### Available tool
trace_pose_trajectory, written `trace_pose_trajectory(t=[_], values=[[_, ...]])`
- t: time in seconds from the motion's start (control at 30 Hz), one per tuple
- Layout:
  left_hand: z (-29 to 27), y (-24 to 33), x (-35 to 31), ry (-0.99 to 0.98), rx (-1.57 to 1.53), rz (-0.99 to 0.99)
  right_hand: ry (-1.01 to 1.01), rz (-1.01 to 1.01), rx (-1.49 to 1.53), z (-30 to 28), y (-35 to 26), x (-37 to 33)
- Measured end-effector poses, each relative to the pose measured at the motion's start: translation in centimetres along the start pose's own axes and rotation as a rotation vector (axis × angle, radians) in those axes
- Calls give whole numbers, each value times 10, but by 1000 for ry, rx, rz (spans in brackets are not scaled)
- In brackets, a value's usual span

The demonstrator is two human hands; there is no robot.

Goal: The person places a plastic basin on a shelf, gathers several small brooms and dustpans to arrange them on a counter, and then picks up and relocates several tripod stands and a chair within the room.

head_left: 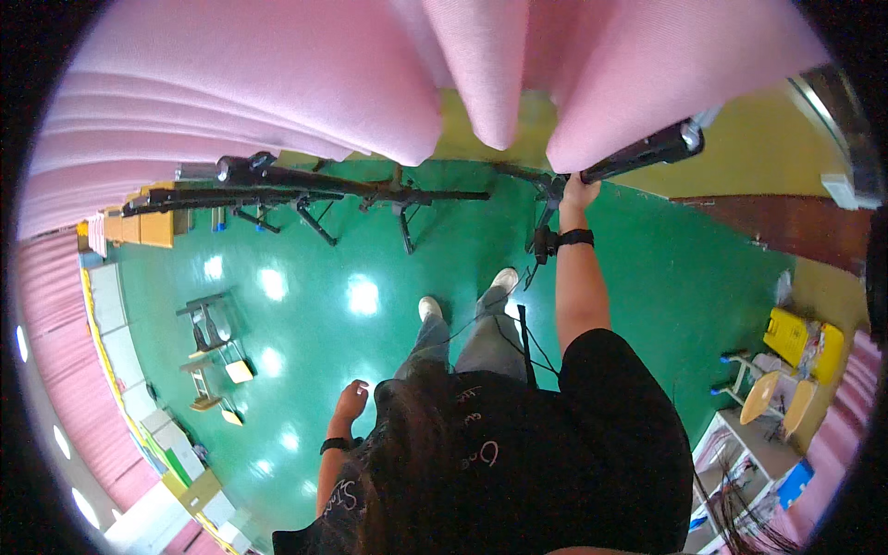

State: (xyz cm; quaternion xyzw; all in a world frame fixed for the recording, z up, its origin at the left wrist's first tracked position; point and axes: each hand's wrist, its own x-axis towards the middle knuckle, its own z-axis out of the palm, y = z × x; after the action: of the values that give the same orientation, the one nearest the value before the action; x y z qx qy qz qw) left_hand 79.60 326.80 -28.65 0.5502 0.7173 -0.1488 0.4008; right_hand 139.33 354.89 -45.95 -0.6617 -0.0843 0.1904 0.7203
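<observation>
At the far right of the middle, my right hand [579, 194] is closed around the upright of a black tripod stand [652, 153]. Its thick upper tube rises beside the pink curtain [351, 74], and its legs spread on the floor below. My left hand [352, 400] hangs low by my left side, fingers loosely bent, with nothing visible in it. Dark bands circle both wrists. Farther left along the curtain stand more black tripod stands [398, 192], apart from both hands.
The green floor [647, 277] is shiny. Small wooden-seat chairs [239, 371] are at the left. On the right are a yellow chair back [786, 335] and a white shelf unit [740, 444]. Dark cables [523, 333] hang in front of me. A yellow wall is behind the curtain.
</observation>
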Motion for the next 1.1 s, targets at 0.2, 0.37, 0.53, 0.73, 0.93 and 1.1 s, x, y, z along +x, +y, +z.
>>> trace_pose_trajectory(t=[0.2, 0.37, 0.53, 0.73, 0.93, 1.1], values=[[-3, 4, 90, -138, 114, 199, -10, -46, -113, -41, 5, 49], [-25, 42, 128, -145, 132, 218, -119, 353, -188, -100, -25, -4], [-27, 63, 221, -289, 412, 516, -81, 513, 2, -217, -50, -61], [-14, 125, 331, -415, 1001, 737, 334, 473, -90, -354, -86, -193], [-7, 208, 377, -640, 1094, 834, 805, 396, -73, -417, -118, -405], [31, 263, 348, -712, 1365, 916, 1188, 463, 145, -447, -116, -639]])
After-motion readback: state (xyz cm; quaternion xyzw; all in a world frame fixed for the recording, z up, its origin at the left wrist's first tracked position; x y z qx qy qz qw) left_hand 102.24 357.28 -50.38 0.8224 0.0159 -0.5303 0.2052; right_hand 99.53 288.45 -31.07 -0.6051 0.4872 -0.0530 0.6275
